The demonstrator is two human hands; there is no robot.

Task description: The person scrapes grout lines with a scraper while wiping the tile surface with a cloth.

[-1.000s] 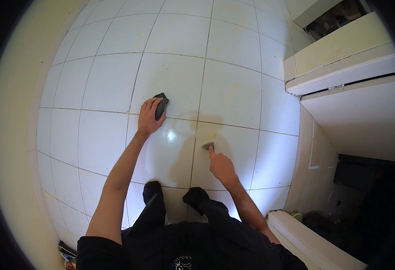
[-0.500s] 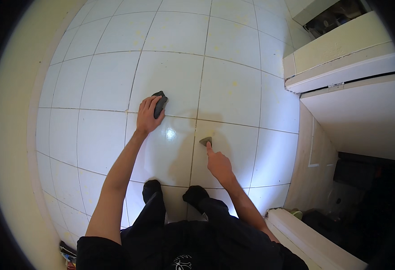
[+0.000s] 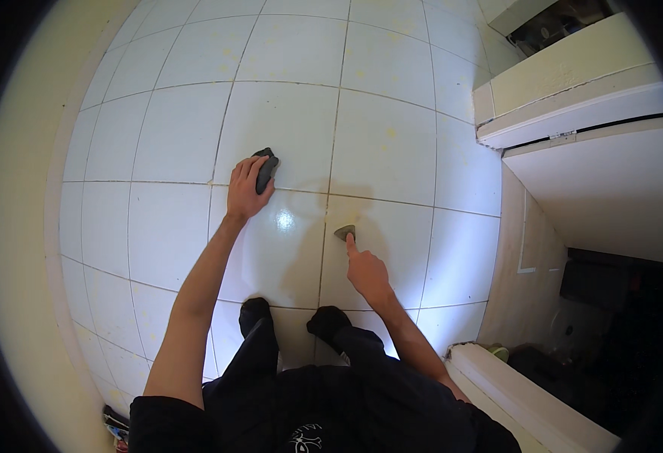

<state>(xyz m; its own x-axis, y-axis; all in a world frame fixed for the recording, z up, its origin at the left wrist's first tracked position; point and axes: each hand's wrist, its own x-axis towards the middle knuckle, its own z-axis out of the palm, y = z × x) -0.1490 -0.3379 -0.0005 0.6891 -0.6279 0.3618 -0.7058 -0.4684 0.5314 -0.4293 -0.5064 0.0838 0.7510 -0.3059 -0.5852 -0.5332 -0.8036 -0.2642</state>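
Note:
My left hand [image 3: 245, 190] is closed round a dark grey wadded thing [image 3: 266, 172], perhaps a cloth, pressed to the white floor tiles [image 3: 282, 128]. My right hand [image 3: 367, 272] grips a small scraper [image 3: 345, 232] with a triangular blade, its forefinger stretched along the top toward the blade. The scraper's handle is hidden under the hand. Its blade rests on the tile just right of a grout line, beside a faint yellowish patch [image 3: 355, 217].
Yellow specks [image 3: 390, 133] mark several tiles. My dark-socked feet [image 3: 328, 323] stand close behind my hands. A pale wall [image 3: 21, 226] runs along the left. At right are a white door panel [image 3: 596, 189] and a raised sill [image 3: 528, 392] by a dark opening.
The scraper blade has edged slightly forward with my right hand. My left hand stays nearly in place on the dark grey thing. The whole view has shifted a little.

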